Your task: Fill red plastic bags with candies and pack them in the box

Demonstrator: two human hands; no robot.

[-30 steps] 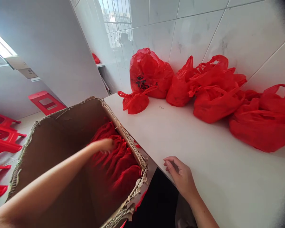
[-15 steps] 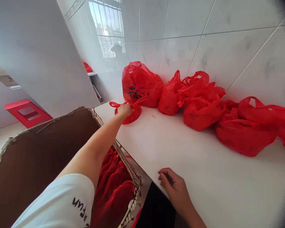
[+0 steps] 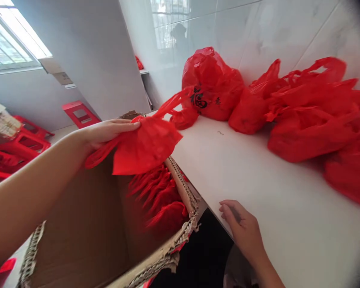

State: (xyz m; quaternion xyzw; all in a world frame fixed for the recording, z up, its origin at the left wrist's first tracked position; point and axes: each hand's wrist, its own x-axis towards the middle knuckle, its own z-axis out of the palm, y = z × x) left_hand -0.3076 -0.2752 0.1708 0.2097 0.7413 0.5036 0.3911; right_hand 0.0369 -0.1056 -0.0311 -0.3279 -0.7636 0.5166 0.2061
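Observation:
My left hand (image 3: 117,130) is closed on a thin red plastic bag (image 3: 147,146) with loop handles, raised over the open cardboard box (image 3: 87,232). One long handle stretches from the bag toward the table and overlaps a small red bundle (image 3: 184,118). Inside the box, along its right wall, several knotted red bags (image 3: 165,200) lie in a row. At the near edge of the white table (image 3: 204,160) my right hand (image 3: 243,226) rests with fingers loosely bent, nothing visible in it.
A large red bag (image 3: 213,88) with black characters leans by the tiled wall (image 3: 243,32). Several filled red bags (image 3: 306,132) line the table to its right. The box has ragged rims. Red stools (image 3: 30,142) stand on the floor at the far left, below a barred window (image 3: 9,40).
My left hand has drawn back leftward from the table, lifting a red bag over the box. My view has turned left. My right hand stays by the table edge.

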